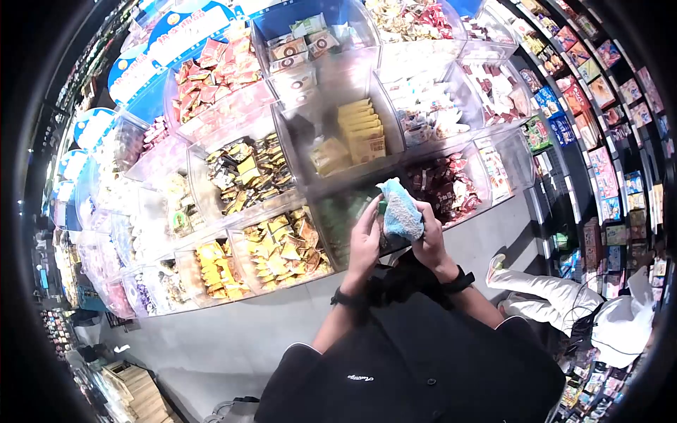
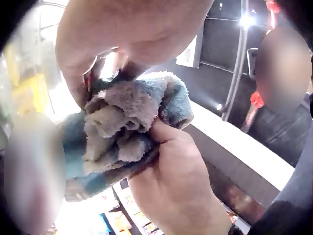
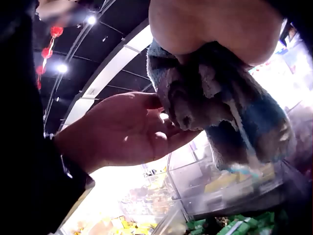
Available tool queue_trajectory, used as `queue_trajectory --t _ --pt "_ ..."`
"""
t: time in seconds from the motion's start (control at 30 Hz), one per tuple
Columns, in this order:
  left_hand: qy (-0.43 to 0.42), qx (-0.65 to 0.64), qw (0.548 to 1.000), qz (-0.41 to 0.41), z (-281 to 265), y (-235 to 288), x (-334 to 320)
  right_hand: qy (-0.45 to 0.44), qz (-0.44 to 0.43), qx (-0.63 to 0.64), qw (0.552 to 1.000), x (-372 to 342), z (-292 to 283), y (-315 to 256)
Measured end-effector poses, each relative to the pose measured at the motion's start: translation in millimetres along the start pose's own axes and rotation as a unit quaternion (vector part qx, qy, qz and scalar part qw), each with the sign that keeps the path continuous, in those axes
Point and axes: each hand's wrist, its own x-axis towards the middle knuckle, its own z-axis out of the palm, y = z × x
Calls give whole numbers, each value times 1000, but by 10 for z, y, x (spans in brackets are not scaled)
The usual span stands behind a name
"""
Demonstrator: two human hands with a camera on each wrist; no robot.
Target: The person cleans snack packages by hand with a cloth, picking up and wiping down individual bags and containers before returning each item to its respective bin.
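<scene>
A fluffy blue and whitish cloth (image 1: 403, 213) is bunched up between both hands, above the front bins. The left hand (image 1: 364, 241) pinches its left side, and the right hand (image 1: 430, 244) grips its right side. In the left wrist view the cloth (image 2: 129, 105) is folded and crumpled; the left hand (image 2: 132, 29) comes from above, with a small green thing (image 2: 103, 84) by its fingertips, and the right hand (image 2: 173, 181) has its thumb pressed into the folds. The right wrist view has part of the cloth (image 3: 264, 120) hanging below the right hand (image 3: 215, 24), the left hand (image 3: 120, 132) at its side.
Clear bins of wrapped snacks spread ahead, with yellow packets (image 1: 363, 130) in a middle one and green packets (image 3: 244, 226) in one below the hands. Packed shelves (image 1: 606, 162) stand at the right. A person in light trousers (image 1: 550, 292) is close on the right.
</scene>
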Motion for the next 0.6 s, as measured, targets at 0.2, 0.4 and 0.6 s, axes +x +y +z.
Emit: queue_trajectory --t 0.2,0.4,0.6 --pt "-18 34 999 12 49 4 -34 31 15 29 999 5 -48 110" --pt "13 -51 999 -10 170 82 17 4 -130 -38 991 -4 -24 -92" --pt "4 34 999 -6 205 -81 27 87 47 6 995 -96 -130 72"
